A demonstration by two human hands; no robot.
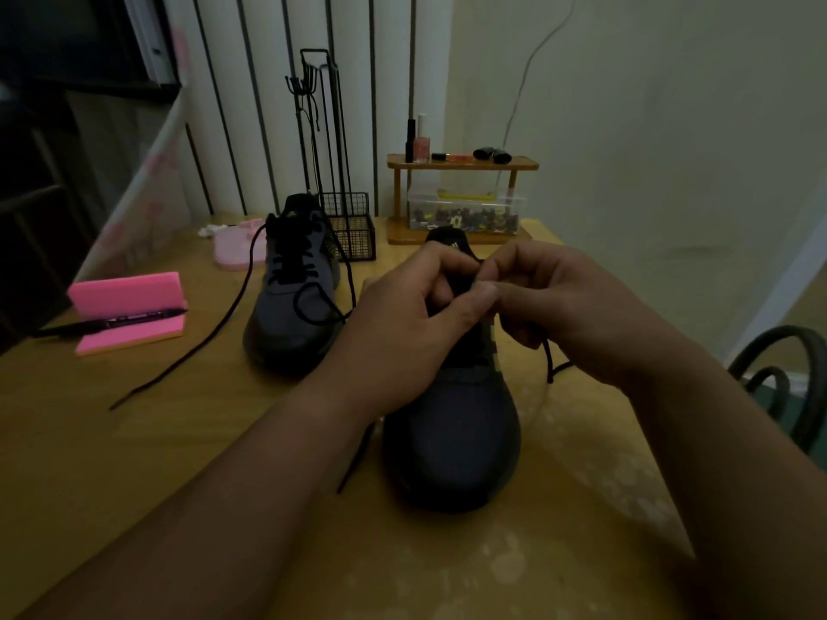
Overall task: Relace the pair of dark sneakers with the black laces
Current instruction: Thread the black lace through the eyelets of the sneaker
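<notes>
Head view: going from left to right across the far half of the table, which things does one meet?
pink foam block → far sneaker → black wire basket → wooden shelf

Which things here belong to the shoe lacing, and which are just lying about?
Job: near sneaker, near lace, far sneaker, far lace, left hand, right hand.
Lying about: pink foam, marker, wire basket, wooden shelf, bead box, nail polish.

Dark sneakers (452, 422), black laces (313, 302)
</notes>
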